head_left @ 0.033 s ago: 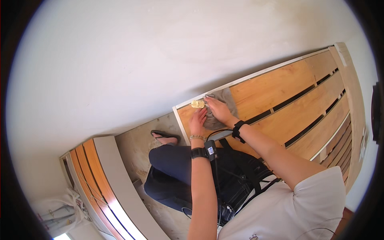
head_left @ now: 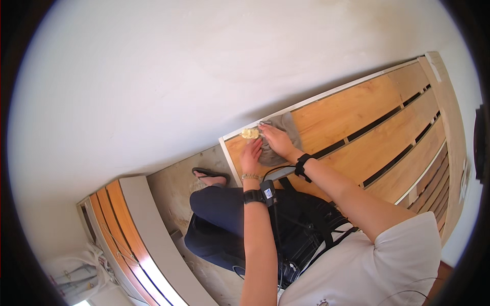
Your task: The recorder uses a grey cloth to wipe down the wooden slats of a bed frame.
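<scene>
A pale yellow, lumpy thing point(head_left: 250, 133) shows just beyond my fingertips, over the end of a slatted wooden bed base point(head_left: 352, 115). Its kind is too small to make out. My right hand point(head_left: 276, 139) rests over a crumpled grey cloth point(head_left: 290, 130), fingers bent together toward the yellow thing; whatever they pinch is hidden. Close beside it, my left hand point(head_left: 250, 155) lies at the cloth's near left edge with its fingers stretched out, just below the yellow thing. Both wrists wear black bands.
A white wall point(head_left: 153, 92) runs along the bed base's far side. Dark gaps separate its boards. To the left stands another piece with orange wooden slats and a grey edge point(head_left: 148, 219). My sandalled foot point(head_left: 211, 177) is on the bare floor between them. A black cable runs by my left wrist.
</scene>
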A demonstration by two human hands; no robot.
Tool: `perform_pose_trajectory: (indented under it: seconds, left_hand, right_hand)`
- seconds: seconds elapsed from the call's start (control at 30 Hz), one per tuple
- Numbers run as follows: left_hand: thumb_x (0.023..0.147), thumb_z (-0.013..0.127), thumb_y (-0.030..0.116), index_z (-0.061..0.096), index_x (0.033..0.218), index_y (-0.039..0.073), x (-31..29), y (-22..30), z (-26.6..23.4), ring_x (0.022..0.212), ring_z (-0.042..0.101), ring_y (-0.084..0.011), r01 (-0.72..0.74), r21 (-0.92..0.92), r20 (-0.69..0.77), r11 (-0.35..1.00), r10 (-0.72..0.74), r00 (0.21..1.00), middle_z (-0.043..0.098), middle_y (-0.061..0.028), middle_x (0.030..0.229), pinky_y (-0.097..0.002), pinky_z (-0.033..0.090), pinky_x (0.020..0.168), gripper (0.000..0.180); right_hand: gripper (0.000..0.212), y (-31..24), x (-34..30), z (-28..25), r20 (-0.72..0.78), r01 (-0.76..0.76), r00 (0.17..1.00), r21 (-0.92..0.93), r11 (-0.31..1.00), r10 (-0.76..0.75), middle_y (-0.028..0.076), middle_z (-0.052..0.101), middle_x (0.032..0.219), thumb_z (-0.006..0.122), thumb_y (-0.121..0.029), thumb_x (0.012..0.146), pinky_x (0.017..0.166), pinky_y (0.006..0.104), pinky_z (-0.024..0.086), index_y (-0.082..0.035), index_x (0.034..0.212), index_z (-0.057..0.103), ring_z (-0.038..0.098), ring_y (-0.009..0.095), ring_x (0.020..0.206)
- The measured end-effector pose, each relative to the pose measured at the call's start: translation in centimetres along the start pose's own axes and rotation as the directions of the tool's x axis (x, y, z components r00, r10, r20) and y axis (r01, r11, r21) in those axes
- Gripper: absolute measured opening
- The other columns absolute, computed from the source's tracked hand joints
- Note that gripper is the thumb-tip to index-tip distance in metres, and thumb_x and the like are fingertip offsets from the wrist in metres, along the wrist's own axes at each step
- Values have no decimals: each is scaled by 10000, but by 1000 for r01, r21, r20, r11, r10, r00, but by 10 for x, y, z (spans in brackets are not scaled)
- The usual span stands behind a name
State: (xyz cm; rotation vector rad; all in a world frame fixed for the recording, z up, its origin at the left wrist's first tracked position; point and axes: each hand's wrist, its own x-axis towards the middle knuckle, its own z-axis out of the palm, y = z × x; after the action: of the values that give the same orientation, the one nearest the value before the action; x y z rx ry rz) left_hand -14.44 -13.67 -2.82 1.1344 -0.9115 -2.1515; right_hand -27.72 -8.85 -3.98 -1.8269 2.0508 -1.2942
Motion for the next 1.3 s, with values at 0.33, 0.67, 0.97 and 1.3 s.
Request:
perform_pose_trajectory:
  seconds: [0.33,0.67,0.97,1.3]
  left_hand:
    - [820,491,84,544,1089,-4,-8,-14,47,954,580,-259,-100,535,152,839,20,988,603,-105,1045,-331,433,836,288]
    - [677,493,5,263,1295,-17,7,-48,129,1217,315,-336,-611,788,613,-77,6,790,276,-193,1335,-421,334,959,659]
    - [693,530,71,263,1327,76,29,-66,193,1263,283,-237,-666,674,682,-319,-78,727,255,-112,1377,-559,208,987,688]
    - [783,482,147,328,1312,145,43,-65,211,1260,295,-162,-713,552,684,-432,-254,683,269,-34,1391,-614,146,989,551]
  right_hand:
    - [261,30,-36,-28,-101,-86,992,-116,990,74,176,570,1056,499,-21,784,834,349,461,21,1041,528,549,293,998]
    - [259,107,-11,-109,66,16,998,-117,993,-8,144,559,1100,490,-12,780,861,335,453,8,1036,522,531,267,1040]
    - [295,159,-22,-170,85,49,996,-278,959,-26,123,520,1170,464,-12,782,907,326,421,6,1074,498,500,266,1083]
    - [309,143,-49,-182,-181,-344,930,-128,930,319,154,518,1154,478,21,801,876,349,436,-22,1107,486,510,311,1048]
